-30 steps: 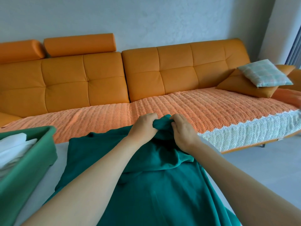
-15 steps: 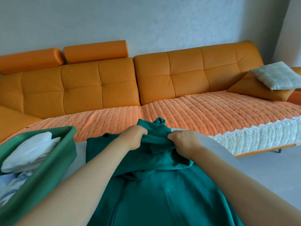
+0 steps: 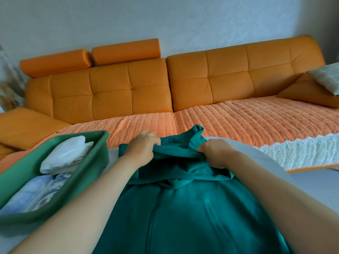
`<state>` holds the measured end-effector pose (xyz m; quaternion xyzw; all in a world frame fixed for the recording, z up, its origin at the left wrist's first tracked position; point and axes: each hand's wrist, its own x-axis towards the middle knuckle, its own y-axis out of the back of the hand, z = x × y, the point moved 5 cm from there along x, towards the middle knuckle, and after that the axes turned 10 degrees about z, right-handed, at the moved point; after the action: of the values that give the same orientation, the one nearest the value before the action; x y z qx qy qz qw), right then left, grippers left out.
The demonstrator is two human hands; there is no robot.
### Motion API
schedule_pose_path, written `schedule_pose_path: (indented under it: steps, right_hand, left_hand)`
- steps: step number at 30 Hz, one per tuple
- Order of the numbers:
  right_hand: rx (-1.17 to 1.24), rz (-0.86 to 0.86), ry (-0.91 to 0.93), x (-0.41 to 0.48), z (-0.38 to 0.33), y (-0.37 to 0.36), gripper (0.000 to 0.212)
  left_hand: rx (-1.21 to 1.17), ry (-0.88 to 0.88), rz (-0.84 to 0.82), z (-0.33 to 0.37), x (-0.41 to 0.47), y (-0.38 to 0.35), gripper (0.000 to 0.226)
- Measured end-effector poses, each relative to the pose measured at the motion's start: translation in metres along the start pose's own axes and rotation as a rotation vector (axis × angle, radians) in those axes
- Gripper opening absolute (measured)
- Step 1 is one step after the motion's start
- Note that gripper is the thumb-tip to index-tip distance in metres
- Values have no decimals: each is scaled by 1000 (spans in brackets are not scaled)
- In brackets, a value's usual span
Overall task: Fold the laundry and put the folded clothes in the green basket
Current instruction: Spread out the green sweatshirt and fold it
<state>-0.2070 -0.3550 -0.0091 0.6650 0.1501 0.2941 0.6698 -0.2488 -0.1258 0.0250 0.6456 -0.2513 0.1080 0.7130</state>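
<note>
We reach both forearms forward over the grey surface (image 3: 269, 162). Our left hand (image 3: 141, 147) and right hand (image 3: 216, 153) each curl round the bunched top of the teal zip jacket (image 3: 183, 208) near the far edge, a taut band of cloth between them. The rest of the jacket lies flat toward the near edge. The green basket (image 3: 89, 173) sits at the left edge, holding a folded white cloth (image 3: 67, 154) and blue patterned clothes (image 3: 36, 191). An orange sofa (image 3: 128, 92) stands beyond.
</note>
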Motion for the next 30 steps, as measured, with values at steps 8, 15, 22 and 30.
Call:
schedule_pose_path:
  steps: [8, 15, 22, 30]
  right_hand:
    - [396, -694, -390, -30, 8, -18, 54]
    - [192, 11, -227, 14, 21, -4, 28]
    - [90, -100, 61, 58, 8, -30, 74]
    - [18, 63, -155, 86, 50, -31, 26]
  left_hand:
    - [-382, 452, -1163, 26, -59, -27, 23]
    - [-287, 282, -361, 35, 3, -45, 19]
    - [-130, 358, -624, 35, 14, -76, 50]
    - [-254, 351, -557, 12, 54, -70, 20]
